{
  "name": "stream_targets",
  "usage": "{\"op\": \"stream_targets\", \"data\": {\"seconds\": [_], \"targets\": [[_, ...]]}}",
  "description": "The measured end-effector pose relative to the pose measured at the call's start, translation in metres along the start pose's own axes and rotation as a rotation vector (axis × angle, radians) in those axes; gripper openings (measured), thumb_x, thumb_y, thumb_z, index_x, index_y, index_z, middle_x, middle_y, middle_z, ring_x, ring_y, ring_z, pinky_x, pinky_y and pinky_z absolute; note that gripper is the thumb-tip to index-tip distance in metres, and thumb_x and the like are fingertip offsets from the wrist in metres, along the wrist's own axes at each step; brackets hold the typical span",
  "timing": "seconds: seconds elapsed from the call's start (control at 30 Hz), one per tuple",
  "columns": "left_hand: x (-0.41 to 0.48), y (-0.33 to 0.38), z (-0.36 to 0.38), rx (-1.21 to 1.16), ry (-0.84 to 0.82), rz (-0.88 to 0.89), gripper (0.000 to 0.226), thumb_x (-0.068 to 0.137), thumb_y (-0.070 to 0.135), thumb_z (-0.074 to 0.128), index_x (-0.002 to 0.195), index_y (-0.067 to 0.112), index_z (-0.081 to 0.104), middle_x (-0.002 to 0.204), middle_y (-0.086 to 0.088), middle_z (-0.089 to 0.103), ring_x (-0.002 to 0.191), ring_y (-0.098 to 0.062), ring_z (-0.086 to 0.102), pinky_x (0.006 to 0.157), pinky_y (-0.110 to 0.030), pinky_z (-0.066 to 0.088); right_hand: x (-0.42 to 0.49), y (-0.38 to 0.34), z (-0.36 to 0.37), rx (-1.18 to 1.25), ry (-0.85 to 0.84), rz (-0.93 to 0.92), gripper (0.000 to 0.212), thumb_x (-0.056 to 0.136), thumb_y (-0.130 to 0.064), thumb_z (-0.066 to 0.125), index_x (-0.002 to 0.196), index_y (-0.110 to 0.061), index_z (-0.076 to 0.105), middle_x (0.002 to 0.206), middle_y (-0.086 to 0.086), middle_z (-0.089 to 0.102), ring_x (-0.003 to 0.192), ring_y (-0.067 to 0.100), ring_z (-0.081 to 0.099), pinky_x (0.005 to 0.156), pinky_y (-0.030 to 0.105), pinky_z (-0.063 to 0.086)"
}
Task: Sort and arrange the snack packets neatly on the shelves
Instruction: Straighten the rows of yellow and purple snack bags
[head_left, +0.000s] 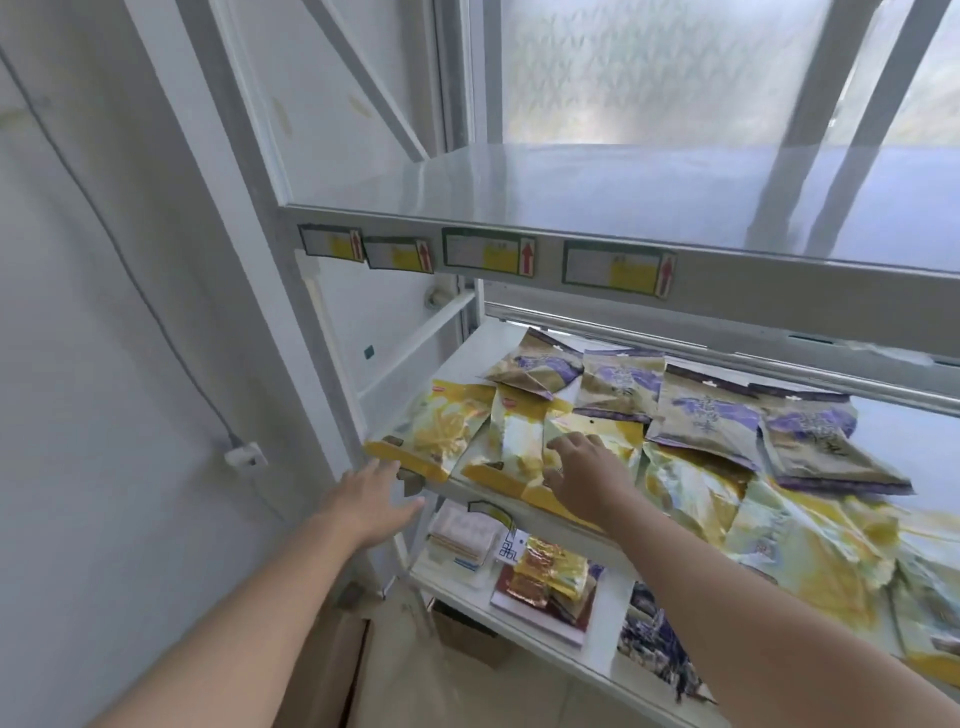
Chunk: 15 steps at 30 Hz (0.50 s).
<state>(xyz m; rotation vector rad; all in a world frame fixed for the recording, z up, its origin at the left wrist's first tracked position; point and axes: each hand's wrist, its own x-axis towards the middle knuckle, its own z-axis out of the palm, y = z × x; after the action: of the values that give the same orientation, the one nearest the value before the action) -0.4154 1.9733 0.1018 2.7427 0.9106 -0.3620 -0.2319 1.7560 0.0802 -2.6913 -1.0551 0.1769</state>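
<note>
Yellow snack packets (441, 431) lie flat along the front of the middle shelf (467, 348), overlapping one another. Behind them lie several tan and purple packets (696, 410) in a rough row. My right hand (582, 473) rests fingers down on a yellow packet (519, 441) near the shelf's front; whether it grips the packet I cannot tell. My left hand (374, 499) hovers open, fingers spread, just below and left of the shelf's front corner, holding nothing.
The metal shelf above (675, 197) carries several price labels (618, 267) on its front edge. A lower shelf (467, 582) holds white, gold-red and dark purple packets. A wall with a cable and socket (247, 457) is on the left; a cardboard box (467, 634) sits on the floor.
</note>
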Motion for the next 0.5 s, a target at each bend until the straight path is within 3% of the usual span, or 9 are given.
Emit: {"op": "stream_targets", "data": {"seconds": [0.23, 0.4, 0.5], "targets": [[0.109, 0.008, 0.001, 0.119, 0.031, 0.3, 0.081, 0.092, 0.066, 0.039, 0.156, 0.027, 0.009, 0.164, -0.002, 0.005, 0.15, -0.024, 0.008, 0.12, -0.043, 0.014, 0.073, -0.038, 0.045, -0.084, -0.081, 0.057, 0.057, 0.099, -0.045, 0.04, 0.148, -0.016, 0.031, 0.155, 0.008, 0.029, 0.14, 0.029, 0.028, 0.11, 0.041, 0.031], [0.185, -0.009, 0.007, 0.2, 0.125, 0.496, 0.079, 0.093, 0.064, 0.036, 0.156, 0.023, 0.012, 0.164, -0.005, 0.004, 0.149, -0.024, 0.008, 0.12, -0.042, 0.013, 0.109, -0.057, 0.082, -0.212, -0.152, 0.196, 0.069, 0.099, -0.057, 0.024, 0.155, -0.018, 0.01, 0.162, 0.015, 0.008, 0.147, 0.034, 0.013, 0.117, 0.046, 0.016], [0.213, -0.025, 0.015, 0.185, 0.102, 0.549, 0.082, 0.091, 0.07, 0.032, 0.156, 0.025, 0.011, 0.164, -0.004, 0.001, 0.15, -0.024, 0.005, 0.12, -0.043, 0.011, 0.115, -0.069, 0.104, -0.194, -0.153, 0.315, 0.075, 0.095, -0.064, 0.019, 0.155, -0.023, 0.0, 0.162, 0.016, -0.004, 0.148, 0.036, -0.002, 0.119, 0.053, 0.005]]}}
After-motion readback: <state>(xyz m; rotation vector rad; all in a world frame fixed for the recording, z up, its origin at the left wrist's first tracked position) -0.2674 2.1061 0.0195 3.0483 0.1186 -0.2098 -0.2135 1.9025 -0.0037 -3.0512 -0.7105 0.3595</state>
